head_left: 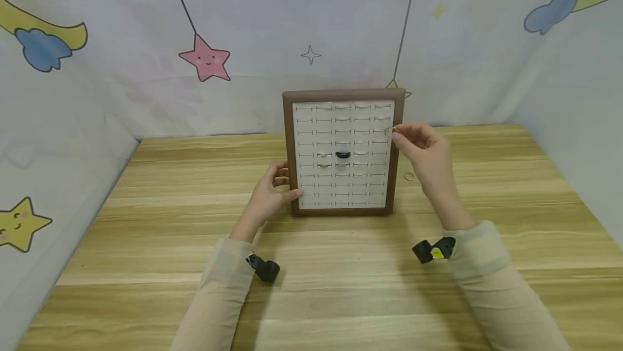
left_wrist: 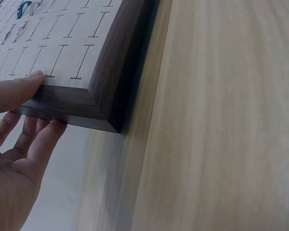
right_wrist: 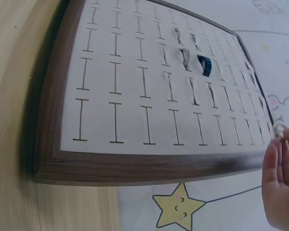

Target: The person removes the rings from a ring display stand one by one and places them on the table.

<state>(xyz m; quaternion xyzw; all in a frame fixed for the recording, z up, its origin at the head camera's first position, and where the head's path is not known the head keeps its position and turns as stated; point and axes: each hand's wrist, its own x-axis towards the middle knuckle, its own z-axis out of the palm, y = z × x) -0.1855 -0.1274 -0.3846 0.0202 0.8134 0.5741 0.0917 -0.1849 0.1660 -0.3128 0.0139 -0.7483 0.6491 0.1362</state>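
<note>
A brown-framed ring display board (head_left: 343, 211) with rows of slits in its pale panel stands upright on the table. My left hand (head_left: 270, 194) grips its left edge, thumb (left_wrist: 19, 91) on the front and fingers behind the frame. At the board's upper right edge, my right hand (head_left: 425, 151) pinches a gold ring (right_wrist: 278, 131) between thumb and fingers, close to the end slits. A dark ring (head_left: 343, 154) sits in a slit near the panel's middle, with a silver ring (right_wrist: 185, 58) and other thin silver rings beside it.
Another gold ring (head_left: 409, 176) lies on the wooden table (head_left: 340, 286), right of the board. Behind the board hangs a white curtain (head_left: 258, 26) printed with stars. Each wrist carries a small black camera, such as the left one (head_left: 265, 270).
</note>
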